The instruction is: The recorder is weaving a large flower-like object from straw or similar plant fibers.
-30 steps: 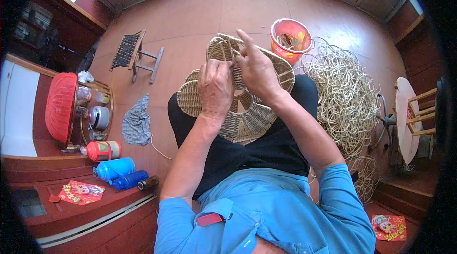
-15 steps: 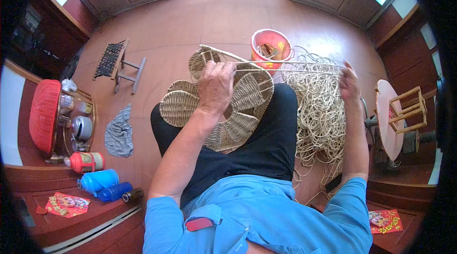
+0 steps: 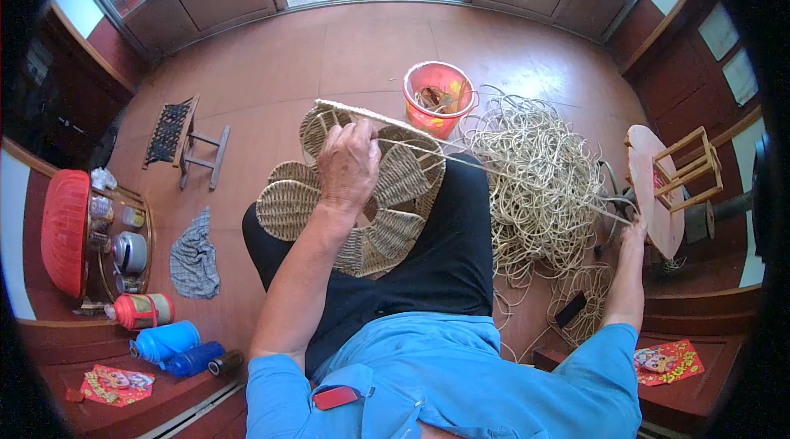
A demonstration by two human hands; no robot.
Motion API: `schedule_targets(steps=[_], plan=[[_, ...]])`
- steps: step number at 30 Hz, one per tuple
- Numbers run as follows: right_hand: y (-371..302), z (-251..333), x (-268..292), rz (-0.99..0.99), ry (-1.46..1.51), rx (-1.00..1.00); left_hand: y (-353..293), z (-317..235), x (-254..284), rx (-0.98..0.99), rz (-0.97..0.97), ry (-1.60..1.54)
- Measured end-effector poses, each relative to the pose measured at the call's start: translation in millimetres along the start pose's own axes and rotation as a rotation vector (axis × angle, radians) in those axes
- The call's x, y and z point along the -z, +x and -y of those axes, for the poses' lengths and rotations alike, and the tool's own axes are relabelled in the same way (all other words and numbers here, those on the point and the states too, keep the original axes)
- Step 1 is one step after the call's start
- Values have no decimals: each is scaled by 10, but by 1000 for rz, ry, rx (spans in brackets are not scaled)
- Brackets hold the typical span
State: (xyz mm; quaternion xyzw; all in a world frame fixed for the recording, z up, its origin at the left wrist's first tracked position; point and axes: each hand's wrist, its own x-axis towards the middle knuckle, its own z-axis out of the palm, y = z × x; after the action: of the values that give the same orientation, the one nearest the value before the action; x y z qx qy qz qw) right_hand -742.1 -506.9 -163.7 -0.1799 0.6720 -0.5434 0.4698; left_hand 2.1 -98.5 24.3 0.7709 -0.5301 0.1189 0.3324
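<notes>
A flower-shaped woven straw piece (image 3: pixel 290 210), with rounded petals and a cord-wrapped rim, rests across my lap and thighs. My left hand (image 3: pixel 349 166) is closed on its upper part, fingers curled in near the rim. From there a pale cord (image 3: pixel 510 169) runs in two strands out to the right. At the far end my right hand (image 3: pixel 632 227) is closed around the cord, with the arm stretched out past the heap. Its fingertips are partly hidden by the cord loops. Beneath the taut strands lies a large tangled heap of pale cord (image 3: pixel 539 192).
A red bucket (image 3: pixel 439 122) with cord inside stands beyond my knees. To the left are a woven-seat stool (image 3: pixel 171 134), a checked cloth (image 3: pixel 195 258) and several flasks (image 3: pixel 167 342). On the right stands a round wooden board (image 3: pixel 650 167) with a small wooden frame against it.
My right hand has moved outward and down to the right, drawing the cord longer. My left hand stays on the woven piece. The whole view has shifted slightly.
</notes>
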Motion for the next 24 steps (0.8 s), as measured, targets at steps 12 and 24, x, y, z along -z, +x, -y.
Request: schedule_targets(steps=[12, 24], plan=[[-889, -711, 497, -82, -90, -192, 154, -93, -200, 99, 109, 276], [-2294, -591, -1417, 560, -621, 261, 127, -159, -238, 337, 21, -53]])
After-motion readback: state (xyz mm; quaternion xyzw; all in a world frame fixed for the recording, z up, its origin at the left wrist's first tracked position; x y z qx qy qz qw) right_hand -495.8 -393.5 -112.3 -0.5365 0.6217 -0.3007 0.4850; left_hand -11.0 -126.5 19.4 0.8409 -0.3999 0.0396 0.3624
